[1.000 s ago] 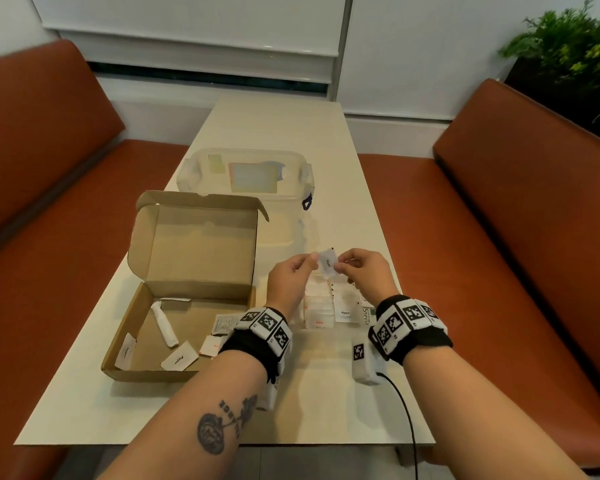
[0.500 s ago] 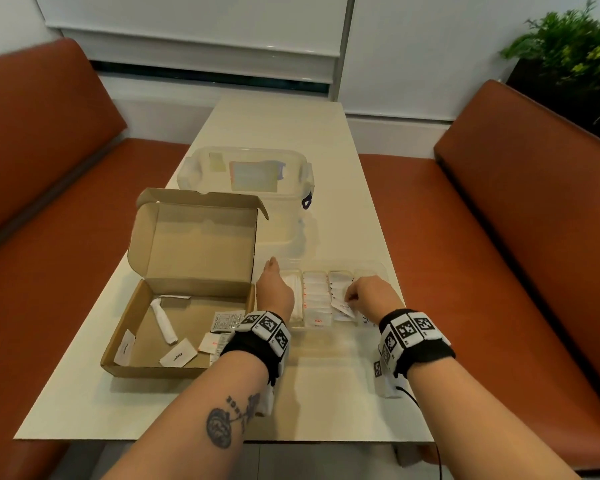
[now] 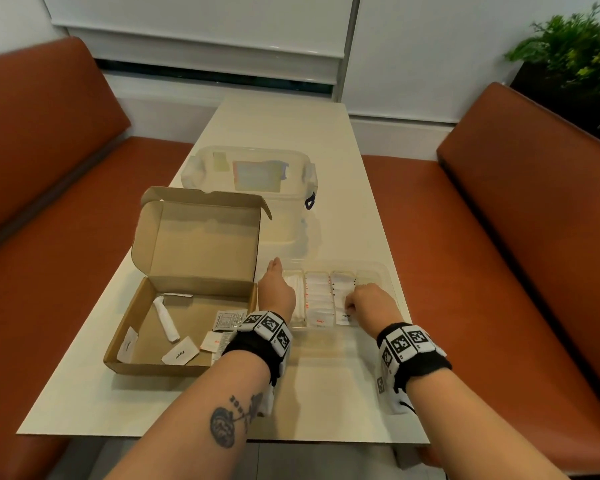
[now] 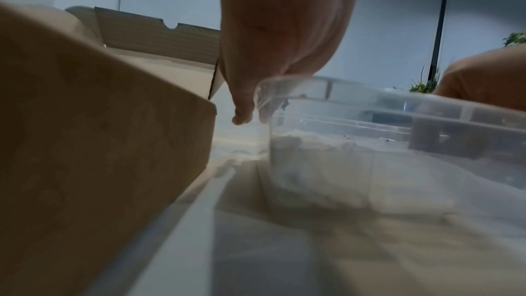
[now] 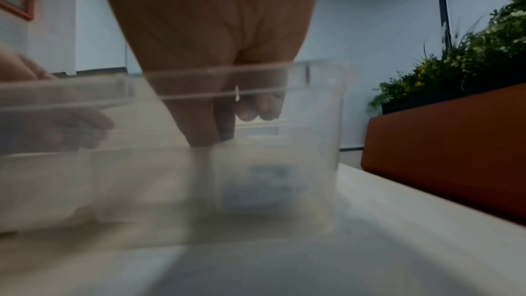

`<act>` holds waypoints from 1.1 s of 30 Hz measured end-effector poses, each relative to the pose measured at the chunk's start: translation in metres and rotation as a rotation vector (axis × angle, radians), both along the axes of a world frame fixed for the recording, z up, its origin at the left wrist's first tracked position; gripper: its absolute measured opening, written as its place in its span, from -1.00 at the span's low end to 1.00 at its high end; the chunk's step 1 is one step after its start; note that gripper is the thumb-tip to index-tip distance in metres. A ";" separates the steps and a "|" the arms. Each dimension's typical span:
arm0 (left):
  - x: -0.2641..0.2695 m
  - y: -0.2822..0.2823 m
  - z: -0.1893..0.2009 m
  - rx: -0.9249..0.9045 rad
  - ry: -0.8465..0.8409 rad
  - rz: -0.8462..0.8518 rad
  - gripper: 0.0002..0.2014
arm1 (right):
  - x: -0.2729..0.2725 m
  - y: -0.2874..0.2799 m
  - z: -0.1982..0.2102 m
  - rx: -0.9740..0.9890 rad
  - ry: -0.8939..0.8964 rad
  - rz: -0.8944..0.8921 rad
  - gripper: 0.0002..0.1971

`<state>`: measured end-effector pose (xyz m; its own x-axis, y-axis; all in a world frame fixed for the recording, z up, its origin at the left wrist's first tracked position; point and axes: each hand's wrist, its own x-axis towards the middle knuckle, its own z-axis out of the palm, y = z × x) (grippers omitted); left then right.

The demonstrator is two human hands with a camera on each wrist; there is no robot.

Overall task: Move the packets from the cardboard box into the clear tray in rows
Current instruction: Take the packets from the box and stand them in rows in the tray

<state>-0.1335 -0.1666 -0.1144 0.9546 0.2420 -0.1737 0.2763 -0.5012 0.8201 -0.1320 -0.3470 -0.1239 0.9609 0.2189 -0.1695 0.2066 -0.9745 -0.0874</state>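
Right hand: The right hand (image 3: pixel 369 306) is reaching down into the clear tray (image 3: pixel 378 268) with its fingers curled, pinching a packet (image 3: pixel 343 311) in the third row from the left.
Left hand: The left hand (image 3: pixel 278 294) is lying on the left end of the tray, fingers straight, with the thumb (image 4: pixel 242 107) sticking down outside the tray wall. It is not holding anything.
Rows in the tray: White packets are standing in rows inside the tray. The slot at the right end is looking mostly bare.
Cardboard box: The cardboard box (image 3: pixel 146 327) is sitting just left of the tray with its lid standing open. A few packets (image 3: pixel 179 355) and a white rolled thing (image 3: pixel 167 322) are still lying in it.
In the way: The left wrist band (image 3: pixel 267 329) is covering the box's near right corner. The right hand is hiding part of its row.
Around: A clear tub with a lid (image 3: pixel 250 171) is sitting behind the box on the pale table (image 3: pixel 326 393). Orange benches (image 3: pixel 516 220) are standing on both sides, and a green plant (image 3: pixel 575 53) is at the far right.
Head view: It is showing the whole table from above.
Left wrist view: It is showing the box wall (image 4: pixel 99 143) close beside the tray corner (image 4: pixel 267 89).
Right wrist view: It is showing the fingers (image 5: pixel 199 129) through the blurry tray wall (image 5: pixel 327 143).
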 end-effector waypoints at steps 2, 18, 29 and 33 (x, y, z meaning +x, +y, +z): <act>0.000 0.001 0.000 -0.005 0.002 -0.001 -0.32 | -0.001 -0.001 -0.001 0.036 -0.043 0.006 -0.78; -0.003 0.001 0.006 -0.022 0.020 -0.007 -0.31 | 0.002 0.005 -0.001 0.096 0.089 -0.095 -0.86; -0.008 0.011 0.034 -0.189 -0.140 -0.077 -0.65 | -0.006 0.065 0.054 0.412 -0.250 -0.117 -0.93; -0.009 0.053 0.058 -0.467 -0.213 0.110 -0.79 | -0.016 0.120 0.065 0.546 -0.148 0.021 -0.93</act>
